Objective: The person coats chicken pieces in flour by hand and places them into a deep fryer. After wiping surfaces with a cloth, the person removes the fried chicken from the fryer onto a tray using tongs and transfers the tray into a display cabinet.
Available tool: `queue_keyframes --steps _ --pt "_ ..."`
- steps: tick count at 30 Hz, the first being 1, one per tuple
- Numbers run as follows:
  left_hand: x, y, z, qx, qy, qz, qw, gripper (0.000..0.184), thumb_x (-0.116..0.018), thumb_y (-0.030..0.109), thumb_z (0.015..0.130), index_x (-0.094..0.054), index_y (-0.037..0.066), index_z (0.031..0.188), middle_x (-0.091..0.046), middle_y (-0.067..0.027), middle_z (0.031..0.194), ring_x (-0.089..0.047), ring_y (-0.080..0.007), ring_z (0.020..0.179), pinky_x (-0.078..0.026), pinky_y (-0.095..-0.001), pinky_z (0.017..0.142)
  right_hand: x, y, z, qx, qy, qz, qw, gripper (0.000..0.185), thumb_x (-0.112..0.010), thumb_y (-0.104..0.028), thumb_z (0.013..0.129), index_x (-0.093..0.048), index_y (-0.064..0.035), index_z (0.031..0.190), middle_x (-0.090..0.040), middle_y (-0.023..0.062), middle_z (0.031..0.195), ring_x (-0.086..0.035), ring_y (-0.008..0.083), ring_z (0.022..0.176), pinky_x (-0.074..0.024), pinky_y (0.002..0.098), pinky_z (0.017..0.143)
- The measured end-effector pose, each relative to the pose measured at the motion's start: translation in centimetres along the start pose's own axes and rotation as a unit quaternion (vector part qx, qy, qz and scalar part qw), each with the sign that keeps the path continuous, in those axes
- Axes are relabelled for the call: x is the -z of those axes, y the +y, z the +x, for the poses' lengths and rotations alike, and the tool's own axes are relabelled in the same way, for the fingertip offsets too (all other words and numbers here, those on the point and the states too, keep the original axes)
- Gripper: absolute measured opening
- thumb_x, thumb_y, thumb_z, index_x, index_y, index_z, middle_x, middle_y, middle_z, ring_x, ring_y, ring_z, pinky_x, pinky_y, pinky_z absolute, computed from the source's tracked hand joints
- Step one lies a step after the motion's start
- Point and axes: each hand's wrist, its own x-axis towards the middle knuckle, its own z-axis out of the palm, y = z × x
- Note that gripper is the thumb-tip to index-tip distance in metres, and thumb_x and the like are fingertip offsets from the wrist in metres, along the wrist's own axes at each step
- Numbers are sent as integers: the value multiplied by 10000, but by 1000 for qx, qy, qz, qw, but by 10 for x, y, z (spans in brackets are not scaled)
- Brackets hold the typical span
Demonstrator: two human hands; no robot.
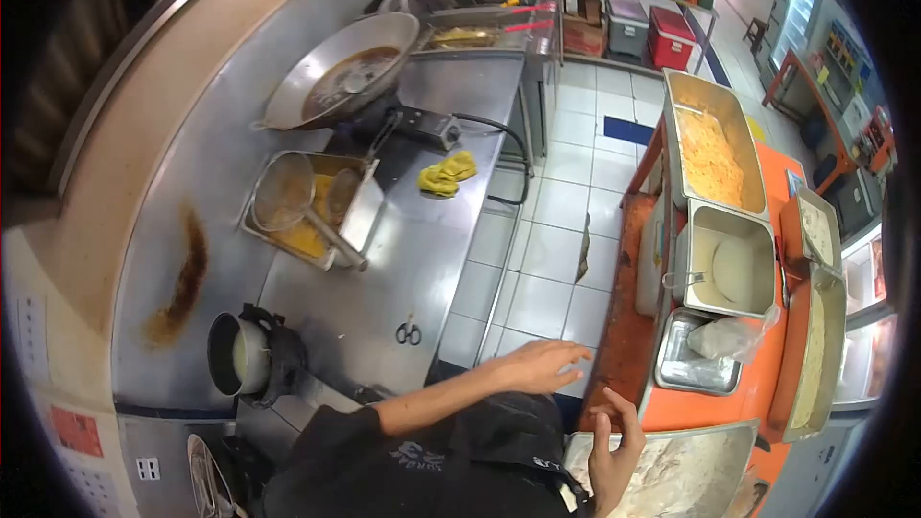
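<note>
My left hand (545, 365) reaches over the tiled floor gap between the steel counter and the orange table, fingers apart, holding nothing. My right hand (617, 443) is raised at the near edge of the orange table, its thumb and fingers spread and empty. Under and beside it lies a large tray (710, 460) with white powdery contents. Past it stand a small steel tray (676, 364) with a plastic bag (726, 336) on its edge, a deep pan (705, 225) of pale liquid, and a long pan (712, 158) of orange food.
On the steel counter (384, 278) are scissors (409, 334), a yellow cloth (446, 175), a strainer (285, 192) over a tray, and a wok (341, 72) of oil. A dark pot (230, 355) stands nearer. Red cooler (672, 38) stands far back.
</note>
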Motion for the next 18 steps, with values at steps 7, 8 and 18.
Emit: queue_keyframes --steps 7,8,18 --pt "98 -66 161 30 -15 -12 999 379 -507 273 942 -529 50 1248 -639 -138 1117 -578 -327 1089 -438 -431 946 29 -12 135 -136 80 11 987 367 -568 -256 946 -581 -7 1215 -619 137 1168 -555 215 1100 -421 351 946" --pt "113 -82 184 33 -32 -9 999 376 -508 270 942 -531 56 1250 -641 -136 1115 -576 -324 1095 -436 -428 950 29 -4 157 -134 88 -5 987 367 -564 -259 948 -578 -1 1208 -620 135 1157 -558 218 1086 -423 350 940" --pt "358 -212 377 35 80 3 996 374 -533 261 920 -533 27 1212 -636 -169 1083 -599 -358 1018 -470 -437 875 -72 -40 582 85 -6 -119 989 233 -539 -116 950 -603 3 1140 -629 59 899 -578 113 808 -470 257 742"
